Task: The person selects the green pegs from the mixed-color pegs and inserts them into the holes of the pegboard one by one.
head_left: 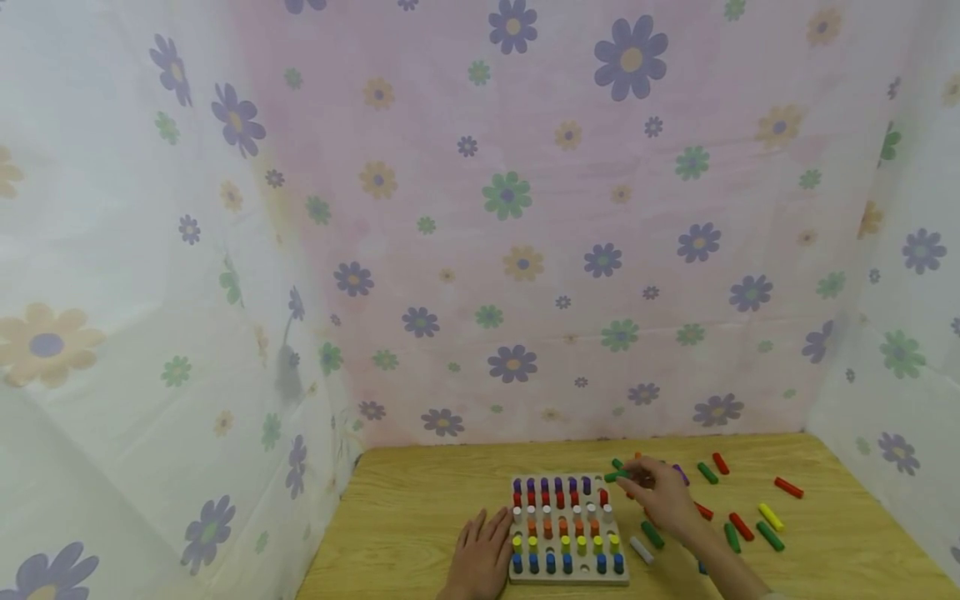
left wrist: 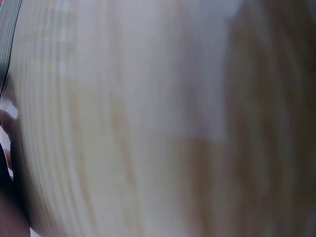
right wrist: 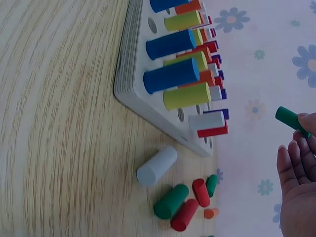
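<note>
A pegboard (head_left: 570,580) stands on the table, bearing rows of purple, red, white, orange, yellow and blue pegs, with a few bare holes. My right hand (head_left: 663,498) pinches a green peg (right wrist: 286,117) between thumb and fingers, held in the air by the board's far right corner. The peg lies tilted, apart from the board in the right wrist view. My left hand (head_left: 480,553) rests on the table with fingers extended, against the board's left edge. In the left wrist view the tabletop (left wrist: 123,148) is blurred, and only bits of fingers show at the left.
Loose pegs are scattered right of the board, among them a white peg (head_left: 642,550), a yellow peg (head_left: 770,517), a red peg (head_left: 788,487) and several green ones. Flowered sheets (head_left: 517,300) hang behind the table and on both sides.
</note>
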A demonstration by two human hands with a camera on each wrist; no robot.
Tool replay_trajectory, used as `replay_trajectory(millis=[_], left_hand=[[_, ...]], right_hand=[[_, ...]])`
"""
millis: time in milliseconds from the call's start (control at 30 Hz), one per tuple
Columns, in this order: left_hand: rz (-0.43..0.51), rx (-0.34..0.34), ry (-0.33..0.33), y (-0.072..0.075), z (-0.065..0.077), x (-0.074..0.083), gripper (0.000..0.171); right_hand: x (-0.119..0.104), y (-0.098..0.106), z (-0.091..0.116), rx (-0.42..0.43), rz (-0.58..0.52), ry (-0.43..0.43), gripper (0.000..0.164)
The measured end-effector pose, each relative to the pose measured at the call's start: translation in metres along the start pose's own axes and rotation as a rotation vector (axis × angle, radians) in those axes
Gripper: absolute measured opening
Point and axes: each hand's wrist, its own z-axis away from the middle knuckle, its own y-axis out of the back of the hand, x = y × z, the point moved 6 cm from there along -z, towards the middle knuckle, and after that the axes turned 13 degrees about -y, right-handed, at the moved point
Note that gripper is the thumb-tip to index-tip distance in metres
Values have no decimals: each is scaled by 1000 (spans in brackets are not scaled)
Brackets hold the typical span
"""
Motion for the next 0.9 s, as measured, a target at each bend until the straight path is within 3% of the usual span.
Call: replay_trajectory(millis=[267, 533, 800, 900], left_hand=[[-1, -4, 7, -2, -1, -1, 56], [-27, 30, -27, -7, -1, -2, 58], [-3, 11, -10, 1, 0, 1, 56], [2, 24, -16, 2, 0, 0, 56]], right_hand=[[-5, -19, -5, -12, -17, 6, 12], [-9, -34, -9, -8, -40, 15, 9], [-17, -58, -14, -45, -65, -25, 9], [-18, -67, -16, -40, -47, 2, 10]])
